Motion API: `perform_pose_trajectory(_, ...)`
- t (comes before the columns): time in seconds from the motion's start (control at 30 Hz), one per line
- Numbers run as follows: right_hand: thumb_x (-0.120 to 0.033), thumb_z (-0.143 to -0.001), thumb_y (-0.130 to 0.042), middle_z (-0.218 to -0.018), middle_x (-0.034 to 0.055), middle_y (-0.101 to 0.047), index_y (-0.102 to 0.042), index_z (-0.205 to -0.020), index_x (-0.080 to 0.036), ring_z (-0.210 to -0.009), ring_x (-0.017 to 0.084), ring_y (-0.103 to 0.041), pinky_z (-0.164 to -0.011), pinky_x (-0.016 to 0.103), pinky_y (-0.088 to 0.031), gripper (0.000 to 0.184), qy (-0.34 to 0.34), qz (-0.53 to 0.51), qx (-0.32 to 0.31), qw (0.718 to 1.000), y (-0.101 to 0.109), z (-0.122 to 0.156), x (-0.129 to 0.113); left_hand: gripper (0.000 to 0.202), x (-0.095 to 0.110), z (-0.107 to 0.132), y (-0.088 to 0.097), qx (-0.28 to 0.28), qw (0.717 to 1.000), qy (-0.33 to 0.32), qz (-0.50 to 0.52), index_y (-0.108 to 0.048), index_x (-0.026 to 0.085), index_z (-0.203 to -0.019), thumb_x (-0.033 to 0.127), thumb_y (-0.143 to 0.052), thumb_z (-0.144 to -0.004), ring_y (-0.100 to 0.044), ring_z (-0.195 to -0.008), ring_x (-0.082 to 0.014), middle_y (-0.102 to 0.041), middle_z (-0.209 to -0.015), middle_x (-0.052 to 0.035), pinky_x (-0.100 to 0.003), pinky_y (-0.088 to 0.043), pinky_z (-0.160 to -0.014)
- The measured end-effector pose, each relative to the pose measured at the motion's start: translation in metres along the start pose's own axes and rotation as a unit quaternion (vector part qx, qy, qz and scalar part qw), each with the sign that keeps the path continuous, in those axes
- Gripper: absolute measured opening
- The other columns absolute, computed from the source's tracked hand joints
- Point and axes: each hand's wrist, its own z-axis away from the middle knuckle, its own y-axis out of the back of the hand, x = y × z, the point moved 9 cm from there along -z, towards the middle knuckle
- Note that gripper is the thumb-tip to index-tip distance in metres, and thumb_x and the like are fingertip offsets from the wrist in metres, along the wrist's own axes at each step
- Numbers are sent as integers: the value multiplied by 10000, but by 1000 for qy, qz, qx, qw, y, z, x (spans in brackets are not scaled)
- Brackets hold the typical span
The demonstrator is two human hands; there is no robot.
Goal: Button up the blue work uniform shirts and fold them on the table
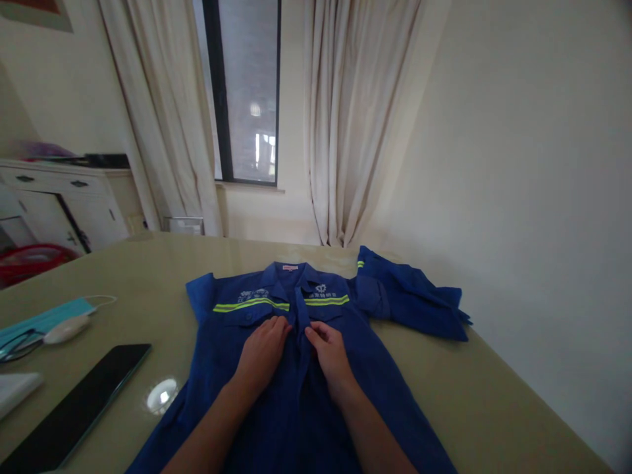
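Note:
A blue work jacket (pixel 375 388) with yellow-green stripes and white printing lies front side up on the table, its collar pointing away from me. My left hand (pixel 266 345) is on the left side of the front opening, fingers curled at the cloth edge. Opposite it, my right hand (pixel 328 345) pinches the placket edge between thumb and fingers, just below the chest stripe. The two hands are a small gap apart. Whether a button sits under the fingers is hidden.
Another folded blue garment (pixel 419 296) lies at the right by the wall. On the left are a black phone (pixel 79 408), a light-blue face mask (pixel 49 319), a white mouse-shaped object (pixel 66 329) and a white item (pixel 17 392). The table (pixel 494 395) meets the wall at right.

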Motion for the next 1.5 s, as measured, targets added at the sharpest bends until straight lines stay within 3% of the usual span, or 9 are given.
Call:
perform_pose_trajectory(0.2, -408, -622, -866, -724, -1, -712, -775, -890, -179, -621, 141, -602, -587, 243, -455, 363, -70, -80, -4, 994, 1, 7, 2, 203, -4, 0, 6, 27, 996, 7, 81, -570, 227, -957, 268, -397, -1055, -665, -897, -202, -681, -934, -26, -304, -464, -782)
perform_pose_trajectory(0.33, -318, -561, -917, -852, 38, -772, -782, -944, -177, -775, 201, -702, -749, 307, -540, 429, -70, -89, -28, 993, -5, 13, -7, 196, -2, -1, 0, 0, 996, 4, 93, -564, 234, -986, 237, -378, -1049, -668, -936, -206, -694, -976, -40, -304, -465, -798)
perform_pose_trajectory(0.43, -348, -579, -908, -856, 45, -778, -780, -902, -173, -753, 207, -703, -725, 315, -547, 390, -56, -73, -15, 996, -3, 13, -9, 178, 2, 0, -5, -33, 995, -5, 97, -573, 230, -991, 205, -400, -1023, -659, -969, -213, -692, -1010, -57, -314, -469, -842)
perform_pose_trajectory(0.53, -422, -634, -867, -821, 44, -766, -766, -891, -163, -727, 210, -685, -668, 306, -535, 378, -34, -29, -1, 999, 2, 9, -7, 136, 6, 2, -4, -53, 989, -17, 134, -587, 235, -942, 151, -480, -945, -646, -960, -206, -684, -990, -45, -303, -471, -842)
perform_pose_trajectory(0.67, -451, -740, -763, -779, 38, -731, -730, -867, -163, -732, 210, -657, -664, 298, -504, 316, 45, 92, 21, 995, 4, 8, -16, 128, 4, 2, 10, -15, 970, -5, 244, -604, 240, -900, 140, -527, -875, -651, -860, -191, -695, -913, -17, -287, -473, -779)
perform_pose_trajectory(0.87, -290, -841, -621, -850, 41, -688, -684, -897, -189, -785, 197, -635, -727, 295, -484, 132, 192, 275, 38, 941, -11, 25, -43, 101, 7, 4, 17, 2, 948, -12, 318, -581, 246, -880, 163, -529, -860, -663, -807, -182, -695, -849, 3, -278, -479, -751)
perform_pose_trajectory(1.2, -186, -817, -576, -837, 30, -693, -696, -867, -208, -755, 193, -634, -706, 291, -459, 133, 189, 337, 73, 919, -13, 29, -47, 120, 14, 9, 18, 13, 970, -29, 243, -559, 259, -885, 148, -514, -872, -641, -833, -175, -674, -879, 9, -277, -473, -770)
perform_pose_trajectory(1.37, -233, -816, -606, -758, 21, -704, -727, -838, -204, -700, 191, -640, -651, 277, -457, 127, 167, 299, 32, 939, -17, 26, -42, 132, 14, 10, 17, 22, 975, -30, 221, -570, 258, -884, 146, -501, -883, -637, -820, -173, -666, -879, 7, -280, -468, -766)
perform_pose_trajectory(1.5, -339, -898, -565, -758, 34, -733, -754, -839, -187, -728, 203, -672, -674, 279, -485, 250, 143, 224, -6, 964, -16, 19, -39, 112, 7, 10, 16, 40, 967, -1, 250, -560, 256, -871, 162, -501, -886, -648, -793, -171, -667, -848, 14, -279, -466, -745)
